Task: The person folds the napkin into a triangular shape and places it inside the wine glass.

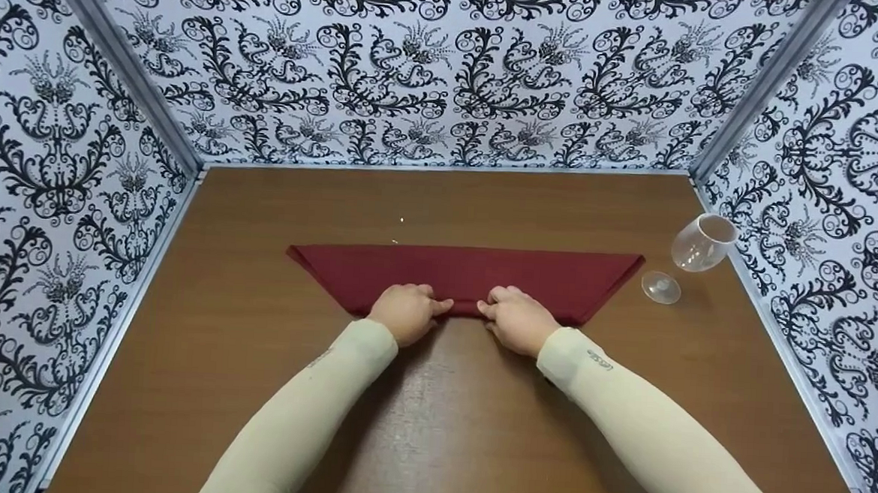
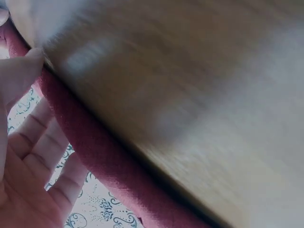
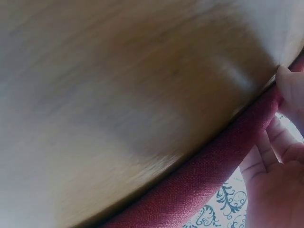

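Note:
A dark red cloth napkin (image 1: 475,271) lies across the middle of the table, folded into a wide shape with slanted ends. Its near edge is rolled into a thick band. My left hand (image 1: 407,312) grips this band left of the centre, and my right hand (image 1: 519,320) grips it a little to the right, the thumbs pointing toward each other. In the left wrist view the thumb (image 2: 23,71) is on the near side of the rolled edge (image 2: 95,147), the fingers beyond it. The right wrist view shows the same hold on the roll (image 3: 204,166).
A clear wine glass (image 1: 698,249) stands at the right, just past the napkin's right corner. Patterned black-and-white panels (image 1: 418,65) wall in the brown table (image 1: 430,419) at the back and both sides. Small white specks (image 1: 401,220) show behind the napkin.

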The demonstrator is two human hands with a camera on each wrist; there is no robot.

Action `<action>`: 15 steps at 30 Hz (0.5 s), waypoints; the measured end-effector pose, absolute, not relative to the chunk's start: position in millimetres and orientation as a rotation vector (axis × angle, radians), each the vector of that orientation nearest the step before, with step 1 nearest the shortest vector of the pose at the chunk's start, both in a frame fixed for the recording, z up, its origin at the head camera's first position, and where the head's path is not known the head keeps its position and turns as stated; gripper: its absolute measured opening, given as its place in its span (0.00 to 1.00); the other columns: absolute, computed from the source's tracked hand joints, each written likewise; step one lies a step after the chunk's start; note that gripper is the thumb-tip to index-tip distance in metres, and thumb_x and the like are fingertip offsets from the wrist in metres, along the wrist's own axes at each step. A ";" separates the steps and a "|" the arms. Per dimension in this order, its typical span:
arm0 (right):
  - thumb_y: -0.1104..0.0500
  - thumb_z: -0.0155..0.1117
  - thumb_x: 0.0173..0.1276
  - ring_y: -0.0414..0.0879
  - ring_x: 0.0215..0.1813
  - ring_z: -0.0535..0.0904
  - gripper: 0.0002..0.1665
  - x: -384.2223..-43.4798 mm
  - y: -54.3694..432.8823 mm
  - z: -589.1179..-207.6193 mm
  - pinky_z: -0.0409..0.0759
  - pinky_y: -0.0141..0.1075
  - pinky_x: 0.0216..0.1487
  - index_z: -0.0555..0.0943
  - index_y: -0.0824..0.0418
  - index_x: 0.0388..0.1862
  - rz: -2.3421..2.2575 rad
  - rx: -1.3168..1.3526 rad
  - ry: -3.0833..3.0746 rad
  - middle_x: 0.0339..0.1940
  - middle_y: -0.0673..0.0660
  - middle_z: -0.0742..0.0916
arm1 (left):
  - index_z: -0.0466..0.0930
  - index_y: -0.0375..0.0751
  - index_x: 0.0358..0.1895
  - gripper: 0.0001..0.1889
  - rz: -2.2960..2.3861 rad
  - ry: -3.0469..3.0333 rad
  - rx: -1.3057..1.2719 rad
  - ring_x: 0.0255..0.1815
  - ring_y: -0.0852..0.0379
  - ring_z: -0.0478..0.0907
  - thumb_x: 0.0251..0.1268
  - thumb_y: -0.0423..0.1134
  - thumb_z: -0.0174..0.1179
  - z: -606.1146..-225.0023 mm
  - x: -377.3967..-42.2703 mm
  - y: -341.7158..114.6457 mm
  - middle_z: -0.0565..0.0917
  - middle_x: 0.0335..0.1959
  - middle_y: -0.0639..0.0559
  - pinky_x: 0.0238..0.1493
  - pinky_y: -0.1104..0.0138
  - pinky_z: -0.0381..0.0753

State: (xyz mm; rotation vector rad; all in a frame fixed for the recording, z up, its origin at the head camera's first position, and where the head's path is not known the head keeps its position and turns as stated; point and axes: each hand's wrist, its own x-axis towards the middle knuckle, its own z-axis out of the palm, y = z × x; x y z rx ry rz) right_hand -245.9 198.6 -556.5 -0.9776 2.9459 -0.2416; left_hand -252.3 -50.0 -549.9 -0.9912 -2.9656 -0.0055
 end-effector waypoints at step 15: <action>0.60 0.72 0.72 0.54 0.44 0.82 0.20 -246.7 196.0 -553.2 0.82 0.46 0.48 0.89 0.56 0.61 -0.271 -0.955 2.955 0.42 0.56 0.85 | 0.87 0.70 0.61 0.19 -0.051 -3.013 -0.879 0.43 0.45 0.87 0.70 0.46 0.70 -550.8 -254.6 -44.5 0.88 0.46 0.53 0.44 0.49 0.87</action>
